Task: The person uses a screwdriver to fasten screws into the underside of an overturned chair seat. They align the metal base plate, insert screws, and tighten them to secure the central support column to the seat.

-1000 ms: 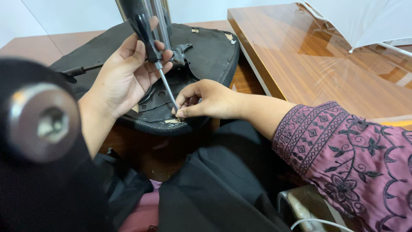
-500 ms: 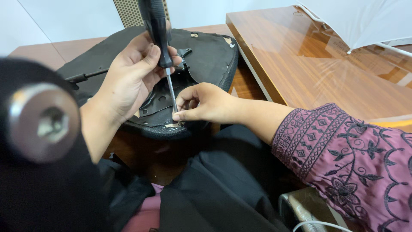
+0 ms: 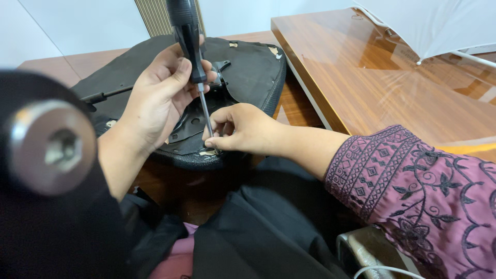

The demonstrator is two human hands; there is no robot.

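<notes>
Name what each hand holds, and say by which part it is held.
The left hand holds a screwdriver by the lower end of its black handle. The right hand pinches at the shaft's tip; whether it holds a screw cannot be told.

1. One black-handled screwdriver with a thin steel shaft (image 3: 192,57).
2. One upturned black padded chair seat with a metal plate (image 3: 248,72).
3. Two bare hands: left hand (image 3: 157,98), right hand (image 3: 243,129).
4. One glossy brown wooden table (image 3: 392,88).
5. One white umbrella (image 3: 434,23).

right sleeve (image 3: 413,191): purple w/ black embroidery; left bare.
</notes>
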